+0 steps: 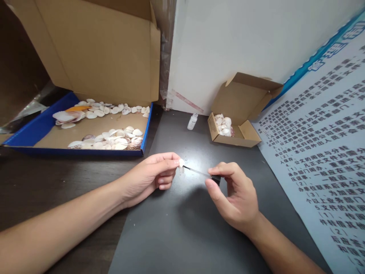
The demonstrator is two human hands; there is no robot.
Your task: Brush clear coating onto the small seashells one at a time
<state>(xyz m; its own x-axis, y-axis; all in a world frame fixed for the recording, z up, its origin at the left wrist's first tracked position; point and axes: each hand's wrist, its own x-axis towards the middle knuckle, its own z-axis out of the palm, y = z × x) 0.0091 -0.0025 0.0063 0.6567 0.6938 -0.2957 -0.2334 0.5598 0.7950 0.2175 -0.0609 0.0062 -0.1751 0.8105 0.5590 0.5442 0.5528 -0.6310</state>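
Note:
Between the thumb and forefinger of my left hand [159,170] a small white seashell [181,163] is pinched above the dark grey mat. My right hand [235,194] is closed on the black cap of a thin brush applicator [196,172]. The brush's dark tip touches or almost touches the shell's right side. Behind both hands stands a small clear bottle [192,121] with a white label, its top uncapped. My right palm partly hides the cap.
At the left, an open blue-edged box [40,131] holds rows of shells and one large shell. A smaller open cardboard box [239,141] with white shells sits at the back right. A white wall [222,45] and a printed poster [319,144] border the mat [159,236].

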